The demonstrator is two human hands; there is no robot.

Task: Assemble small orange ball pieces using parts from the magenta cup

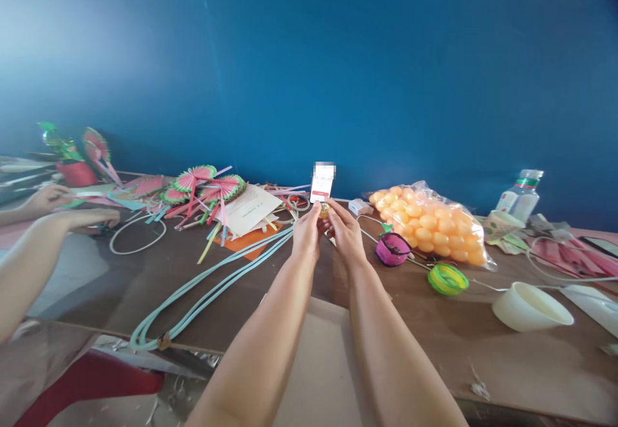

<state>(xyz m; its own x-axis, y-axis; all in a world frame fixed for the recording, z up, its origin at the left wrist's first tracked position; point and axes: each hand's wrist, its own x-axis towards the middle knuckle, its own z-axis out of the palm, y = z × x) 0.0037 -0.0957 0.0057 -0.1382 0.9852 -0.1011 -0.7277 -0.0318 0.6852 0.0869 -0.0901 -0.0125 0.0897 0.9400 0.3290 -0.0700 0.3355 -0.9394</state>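
My left hand point(307, 232) and my right hand point(343, 228) meet in front of me over the table, fingertips pinched together. Between them is a small round gold-coloured piece point(324, 209), partly covered by the fingers. Just beyond stands a phone point(322, 183) with a lit white screen. Looped pale blue tubes point(212, 279) run across the table and reach my left hand; whether it holds them I cannot tell. A cardboard-coloured flat surface point(324, 362) lies under my forearms.
At the left are another person's hands point(80, 221). Pink and green paper fans point(196, 179) and a white paper point(248, 208) lie nearby. On the right are a bag of orange balls point(429, 224), purple point(393, 248) and yellow-green point(448, 279) tape rolls, a white ring point(528, 308) and a bottle point(524, 196).
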